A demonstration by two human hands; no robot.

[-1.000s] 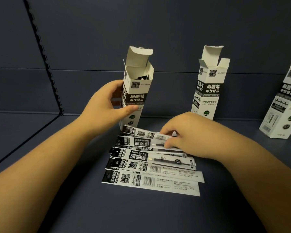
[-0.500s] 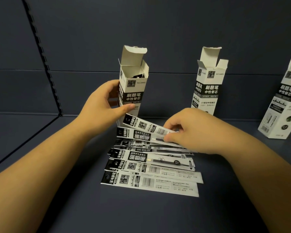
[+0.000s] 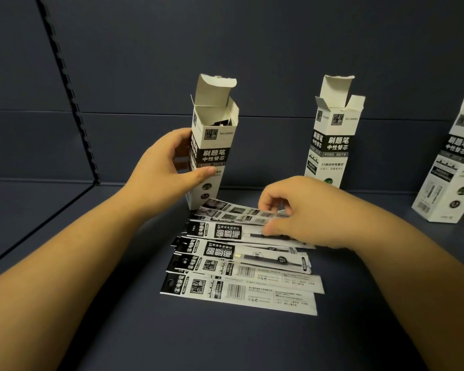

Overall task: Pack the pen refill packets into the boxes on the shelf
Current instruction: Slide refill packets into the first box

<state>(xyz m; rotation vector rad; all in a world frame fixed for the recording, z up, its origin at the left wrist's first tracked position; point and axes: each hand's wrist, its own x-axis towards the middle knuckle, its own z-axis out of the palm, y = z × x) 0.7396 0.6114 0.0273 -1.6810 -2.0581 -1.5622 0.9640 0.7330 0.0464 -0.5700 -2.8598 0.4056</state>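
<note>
A fan of black-and-white pen refill packets point(image 3: 241, 266) lies flat on the dark blue shelf point(image 3: 118, 330), near the middle of its floor, each long packet overlapping the next from the front toward the back. The right hand point(image 3: 303, 212) reaches over the far end of the fan, thumb and curled fingers pinching the top packet point(image 3: 236, 211) by its right end, so that end is lifted slightly while the left end lies near the foot of a box. That open box point(image 3: 212, 145), tall, white with a black band of printed characters, stands upright just behind the fan, its top flap raised; dark packet ends show inside the opening. The left hand point(image 3: 169, 164) grips this box from its left side, thumb across the front face and fingers wrapped behind. A second open box point(image 3: 332, 137) of the same design stands upright farther right, close to the shelf's back wall point(image 3: 252, 49). A third box point(image 3: 450, 162) leans at the right edge of the view, partly cut off. A perforated upright strip point(image 3: 70, 97) runs down the left rear corner.
</note>
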